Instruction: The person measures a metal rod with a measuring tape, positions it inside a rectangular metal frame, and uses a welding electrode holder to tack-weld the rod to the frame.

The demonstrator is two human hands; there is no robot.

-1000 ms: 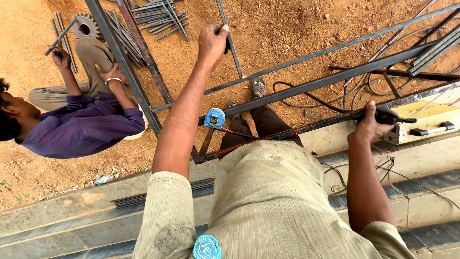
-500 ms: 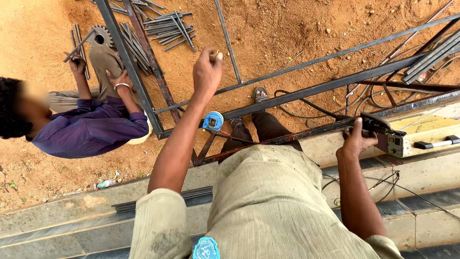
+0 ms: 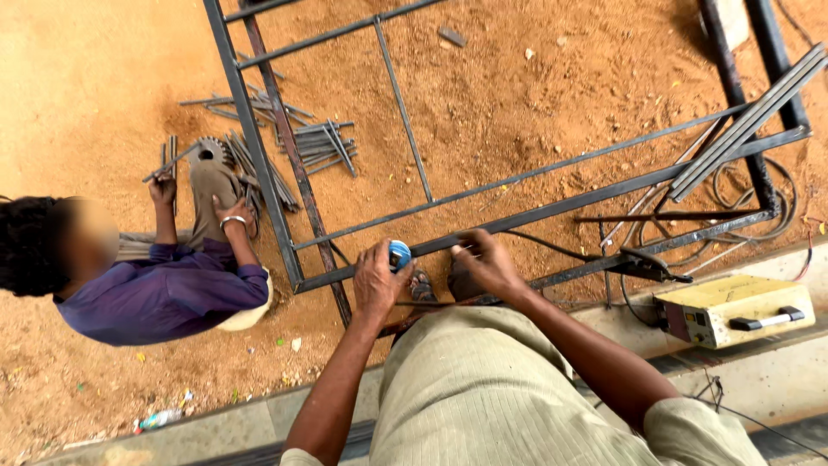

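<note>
Blue and round, a small tape measure (image 3: 399, 255) sits in the person's left hand (image 3: 376, 283), the fingers curled closed around it so that only its upper edge shows above the thumb. The hand rests at the near bar of a dark steel frame (image 3: 552, 207) that lies flat on orange sandy ground (image 3: 535, 86). Just to the right of that grip, the right hand (image 3: 488, 263) is on the same bar, fingers bent down over the metal; whether it pinches the end of the tape or only presses on the bar cannot be told. Between the two hands and just below them, a sandalled foot (image 3: 422, 286) shows under the frame.

Away from the hands, beyond the bar, a thin upright rod (image 3: 404, 112) divides the frame. Far to the right of the grip, a yellow box-shaped welding machine (image 3: 733, 309) with a black handle stands on a pale concrete ledge (image 3: 776, 380), with dark cables (image 3: 759, 207) looping near it and an electrode holder (image 3: 647, 263) lying between it and the right hand.

Well to the left of the grip, another person in a purple shirt (image 3: 164, 293) crouches on the sand, both hands at short cut steel pieces (image 3: 293, 142) scattered in a pile.
</note>
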